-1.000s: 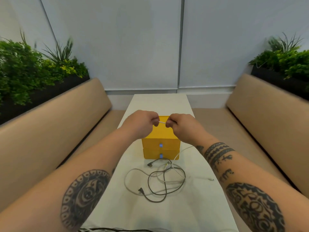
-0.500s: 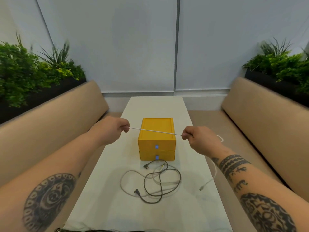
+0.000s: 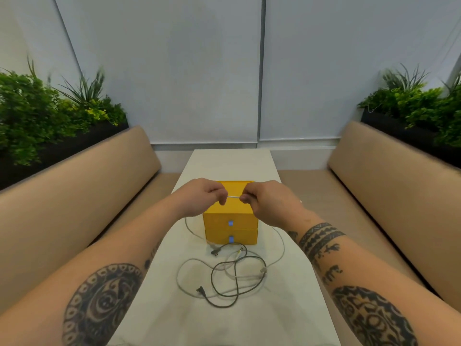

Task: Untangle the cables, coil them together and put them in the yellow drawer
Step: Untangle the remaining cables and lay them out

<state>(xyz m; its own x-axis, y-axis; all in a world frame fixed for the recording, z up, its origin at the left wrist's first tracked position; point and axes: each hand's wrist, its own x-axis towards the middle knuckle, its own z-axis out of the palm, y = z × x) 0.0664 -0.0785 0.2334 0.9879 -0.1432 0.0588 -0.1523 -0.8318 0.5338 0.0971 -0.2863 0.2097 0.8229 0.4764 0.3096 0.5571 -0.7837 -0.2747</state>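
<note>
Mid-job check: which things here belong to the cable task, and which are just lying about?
Belongs to the job: white cable, pinched between left hand and right hand; tangled cables on the table; yellow drawer unit.
Just there: benches; plants.

Cable tangle (image 3: 237, 270) before yellow drawer unit (image 3: 217, 222)

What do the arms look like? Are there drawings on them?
Both forearms are bare, with no sleeves. The left forearm has a big round dark tattoo ringed with little ovals. The right forearm has dark zigzag bands by the wrist, small figures, and a large patterned tattoo. The left hand and right hand wear nothing.
</note>
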